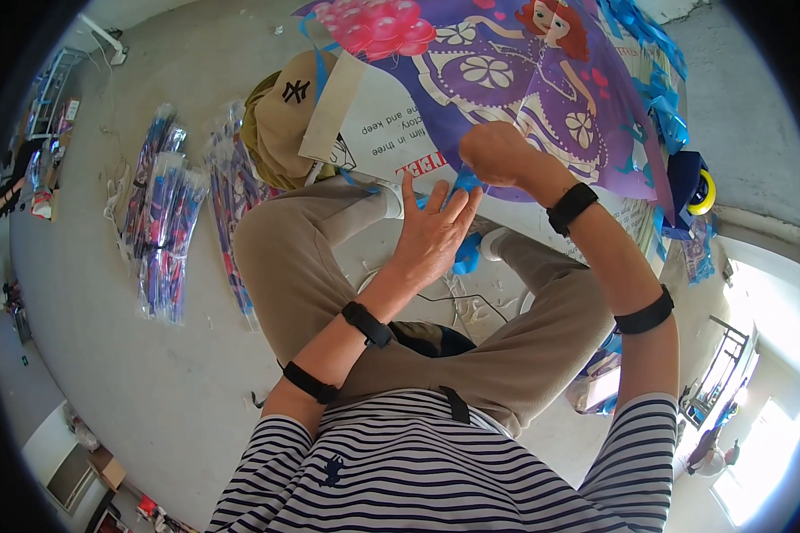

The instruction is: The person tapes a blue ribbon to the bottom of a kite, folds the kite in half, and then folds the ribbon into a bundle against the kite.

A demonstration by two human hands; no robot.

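In the head view, the purple picture sheet (pixel 529 98) lay over a printed white board (pixel 373 129) beyond the knees; it looked light, limp, slick and easily creased, best taken flat by an edge. The left hand (pixel 431 235) had its fingers spread at the board's near edge, by a blue strip (pixel 465 180). The right hand (pixel 498 155) was curled closed over the sheet; whether it pinched anything could not be told.

Spread out nearly flat, picture side up, over a white printed surface (pixel 373 111): a purple sheet (pixel 507 84), thin and lightly creased, printed with a red-haired figure in a purple gown beside pink balloons. At its near edge, mostly hidden: a bright blue strip (pixel 465 181), perhaps ribbon.
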